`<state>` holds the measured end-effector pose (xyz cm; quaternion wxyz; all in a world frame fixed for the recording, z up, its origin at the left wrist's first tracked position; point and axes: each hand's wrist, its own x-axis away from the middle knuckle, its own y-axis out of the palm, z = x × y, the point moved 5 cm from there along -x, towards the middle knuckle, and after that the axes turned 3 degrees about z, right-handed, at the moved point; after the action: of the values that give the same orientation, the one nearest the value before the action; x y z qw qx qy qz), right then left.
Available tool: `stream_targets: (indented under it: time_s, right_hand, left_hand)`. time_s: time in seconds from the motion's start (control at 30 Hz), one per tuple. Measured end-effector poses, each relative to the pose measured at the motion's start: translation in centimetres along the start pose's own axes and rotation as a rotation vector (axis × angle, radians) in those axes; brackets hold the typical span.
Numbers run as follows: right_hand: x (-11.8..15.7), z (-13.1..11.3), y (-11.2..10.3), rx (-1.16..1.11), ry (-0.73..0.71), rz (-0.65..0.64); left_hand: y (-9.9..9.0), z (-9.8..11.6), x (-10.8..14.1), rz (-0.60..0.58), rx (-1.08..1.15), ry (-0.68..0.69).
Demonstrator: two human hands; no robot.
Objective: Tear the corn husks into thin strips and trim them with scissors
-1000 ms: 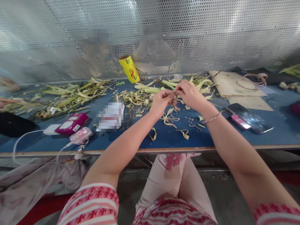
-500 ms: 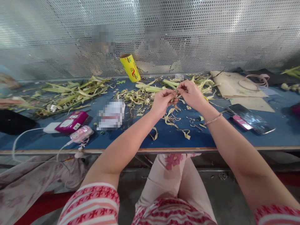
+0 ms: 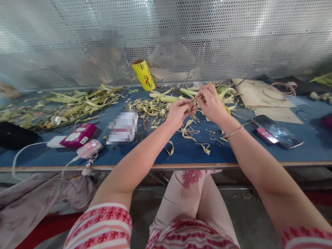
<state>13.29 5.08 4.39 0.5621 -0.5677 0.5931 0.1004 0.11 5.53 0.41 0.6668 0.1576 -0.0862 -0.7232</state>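
Note:
Above the blue table, my left hand (image 3: 181,110) pinches a small pale-green plant piece (image 3: 194,102), mostly hidden by the fingers, so its kind is unclear. My right hand (image 3: 209,100) is closed at the same spot, thumb and fingertips pressed together on the upper end of the piece. Behind both hands lie pale green stalks and leaves (image 3: 167,98). To their left spreads a heap of shredded, yellowish plant scraps (image 3: 149,108). Curled peelings (image 3: 188,131) are scattered on the table just below the hands.
A yellow cardboard tube (image 3: 144,75) leans near the perforated metal screen (image 3: 223,38). Long stalks (image 3: 83,102) are piled at left, near a magenta power bank (image 3: 79,135) with a white cable. At right lie a phone (image 3: 277,131) and brown cardboard (image 3: 259,93).
My right hand has shifted slightly up, its fingers drawn into a tighter pinch at the plant piece. My left hand stays nearly in place. At far left, another person's hand has gone from view.

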Motion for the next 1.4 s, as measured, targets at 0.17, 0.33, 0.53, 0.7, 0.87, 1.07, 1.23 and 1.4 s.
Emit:
stream_targets:
  time_s: [0.17, 0.33, 0.53, 0.7, 0.87, 1.07, 1.23, 1.4]
  right_hand:
    - [0.0, -0.2, 0.3, -0.004, -0.024, -0.052]
    - [0.0, -0.3, 0.4, 0.014, -0.06, -0.042]
    - [0.0, -0.2, 0.5, 0.037, -0.056, -0.019]
    - [0.1, -0.1, 0.7, 0.031, -0.056, -0.041]
    - [0.1, -0.1, 0.7, 0.044, -0.066, -0.036]
    - [0.1, 0.0, 0.9, 0.04, -0.102, -0.025]
    - [0.3, 0.5, 1.2, 0.03, -0.037, -0.018]
    - [0.2, 1.6, 1.0, -0.016, 0.116, 0.017]
  left_hand:
    - [-0.1, -0.2, -0.1, -0.021, -0.036, 0.028]
    - [-0.1, -0.1, -0.1, 0.025, -0.029, 0.032]
    - [-0.1, 0.1, 0.1, 0.04, -0.101, 0.08]
    - [0.0, 0.3, 0.2, 0.012, -0.178, 0.146]
    - [0.0, 0.2, 0.1, 0.001, -0.157, 0.147]
    - [0.0, 0.2, 0.2, 0.013, -0.017, 0.126]
    - [0.1, 0.2, 0.2, 0.03, 0.018, 0.126]
    - [-0.2, 0.3, 0.0, 0.063, 0.029, 0.165]
